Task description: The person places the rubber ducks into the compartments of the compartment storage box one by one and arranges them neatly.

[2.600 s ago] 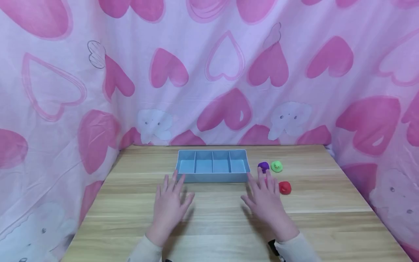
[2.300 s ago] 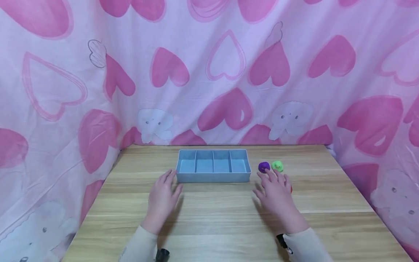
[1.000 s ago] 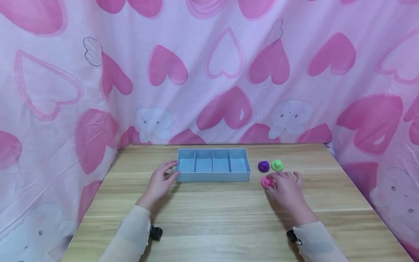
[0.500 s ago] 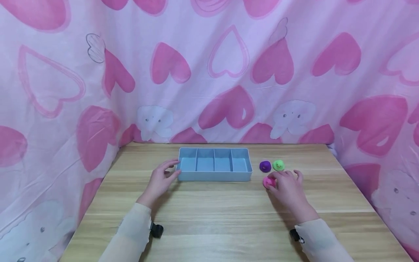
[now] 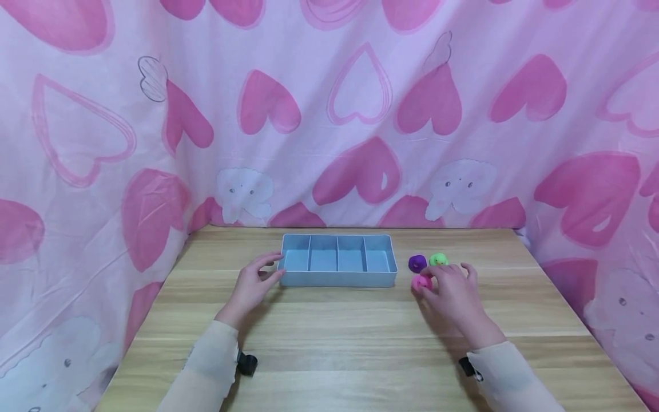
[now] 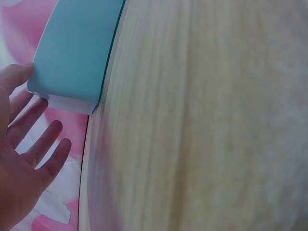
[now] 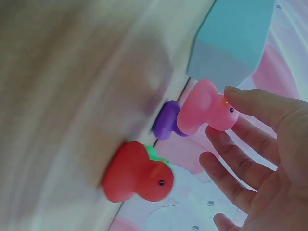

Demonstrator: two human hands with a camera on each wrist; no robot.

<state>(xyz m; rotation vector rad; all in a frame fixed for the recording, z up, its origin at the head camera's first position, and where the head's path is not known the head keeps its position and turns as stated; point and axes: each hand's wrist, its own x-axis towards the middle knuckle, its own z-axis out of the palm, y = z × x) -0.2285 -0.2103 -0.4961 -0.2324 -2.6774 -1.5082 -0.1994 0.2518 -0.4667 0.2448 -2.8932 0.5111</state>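
Observation:
My right hand (image 5: pixel 455 294) pinches a pink rubber duck (image 7: pixel 199 108) by its head between thumb and fingers. In the right wrist view that duck appears just above the table. Behind it stand a purple duck (image 5: pixel 417 263) and a green duck (image 5: pixel 439 260). A red duck (image 7: pixel 137 173) shows in the right wrist view; my hand hides it from the head view. At the left end of a blue box with open compartments (image 5: pixel 337 279), my left hand (image 5: pixel 252 283) touches the corner with thumb and fingertips. Its other fingers (image 6: pixel 55 161) are spread and hold nothing.
The wooden table (image 5: pixel 334 349) ends at a pink heart-patterned curtain (image 5: pixel 350 114) behind and at both sides. The box stands near the back edge, left of the ducks. Each wrist carries a small black device (image 5: pixel 247 363).
Both hands were spread over the table near the box. The left came to the box's left end; the right went to the pink duck, pinched it and has raised it slightly.

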